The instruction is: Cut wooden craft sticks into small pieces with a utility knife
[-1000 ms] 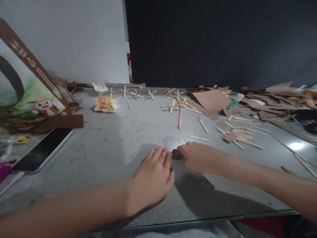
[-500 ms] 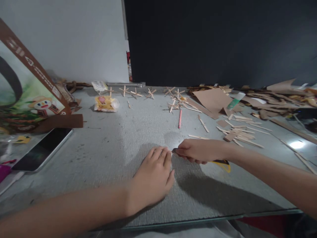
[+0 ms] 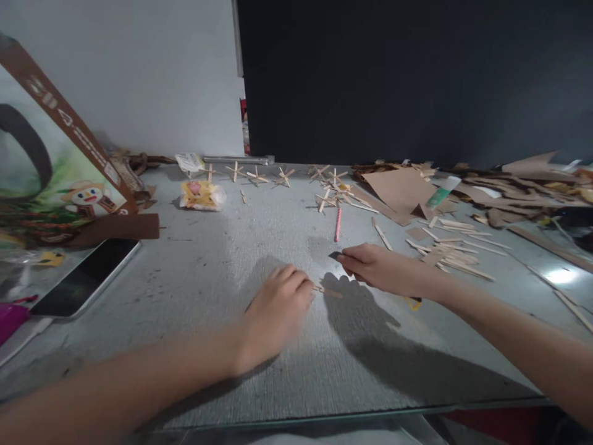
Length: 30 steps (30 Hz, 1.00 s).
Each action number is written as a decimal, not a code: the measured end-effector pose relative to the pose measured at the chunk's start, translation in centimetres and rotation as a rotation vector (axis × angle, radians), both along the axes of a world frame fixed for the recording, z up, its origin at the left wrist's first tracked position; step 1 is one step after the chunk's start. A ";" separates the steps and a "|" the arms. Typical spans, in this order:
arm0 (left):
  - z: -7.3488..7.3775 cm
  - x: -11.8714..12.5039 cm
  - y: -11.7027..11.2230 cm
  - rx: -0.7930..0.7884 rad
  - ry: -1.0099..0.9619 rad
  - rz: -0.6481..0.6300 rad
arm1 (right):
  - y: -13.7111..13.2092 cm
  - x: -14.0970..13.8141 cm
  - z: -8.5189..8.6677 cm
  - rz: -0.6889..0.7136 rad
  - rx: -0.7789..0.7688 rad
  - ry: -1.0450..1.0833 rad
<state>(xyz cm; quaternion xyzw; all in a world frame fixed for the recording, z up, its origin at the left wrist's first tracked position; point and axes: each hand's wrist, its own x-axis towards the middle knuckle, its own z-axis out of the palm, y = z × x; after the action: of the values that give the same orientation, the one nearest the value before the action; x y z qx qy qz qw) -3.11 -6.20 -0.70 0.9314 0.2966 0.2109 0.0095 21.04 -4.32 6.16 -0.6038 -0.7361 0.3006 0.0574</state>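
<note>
My left hand, slightly blurred, rests low over the table with its fingers curled onto a wooden craft stick. The stick's right part sticks out past the fingertips, with what looks like a nick or break near them; the rest is hidden under the hand. Up and to the right, my right hand is closed around a utility knife. Its dark blade end points left, and a yellow loop at the tail shows below the wrist. The blade is apart from the stick.
Several star shapes of crossed sticks line the back. A pink striped rod, a pile of craft sticks, brown cardboard and a glue stick lie right. A phone, a yellow packet and a printed bag are left.
My right hand has lifted the knife up and away from the stick. The fingers of my left hand have gone from lying flat to curled, uncovering the stick's right part.
</note>
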 end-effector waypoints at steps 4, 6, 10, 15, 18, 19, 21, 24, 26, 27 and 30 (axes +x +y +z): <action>0.4 -0.1 1.6 -0.212 -0.105 0.048 | 0.7 1.1 -0.6 -0.069 0.161 -0.137; 0.6 0.0 2.0 -0.315 -0.101 0.105 | 1.1 1.4 -1.2 -0.081 0.262 -0.211; 0.5 -0.2 2.8 -0.411 -0.073 0.176 | 1.3 1.3 -2.5 -0.093 0.433 -0.386; 0.1 -0.7 3.4 -0.462 -0.162 0.155 | 1.0 1.1 -3.6 0.023 0.511 -0.486; 0.3 -0.9 3.5 -0.535 -0.269 0.193 | 1.1 1.1 -4.1 0.093 0.639 -0.421; 0.5 -0.9 3.5 -0.567 -0.305 0.205 | 1.1 1.0 -4.2 0.116 0.685 -0.359; 0.7 -0.9 3.5 -0.642 -0.372 0.208 | 1.1 0.5 -4.6 0.136 0.734 -0.152; 1.0 -0.9 3.4 -0.744 -0.476 0.158 | 0.8 -0.8 -4.9 0.097 0.710 0.225; 1.0 -0.9 3.2 -0.777 -0.532 0.112 | 0.5 -1.7 -5.0 0.051 0.631 0.430; 1.1 -0.9 3.0 -0.784 -0.554 0.092 | 0.3 -2.1 -5.0 0.018 0.571 0.532; 1.2 -0.7 2.4 -0.796 -0.597 0.054 | -0.2 -3.0 -5.0 -0.016 0.360 0.821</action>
<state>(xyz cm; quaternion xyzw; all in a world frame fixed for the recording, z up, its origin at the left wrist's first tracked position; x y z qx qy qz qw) -3.79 -3.80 0.47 0.7463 0.3625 0.3391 0.4434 18.01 -4.56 1.19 -0.4205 -0.6883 0.3818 0.4514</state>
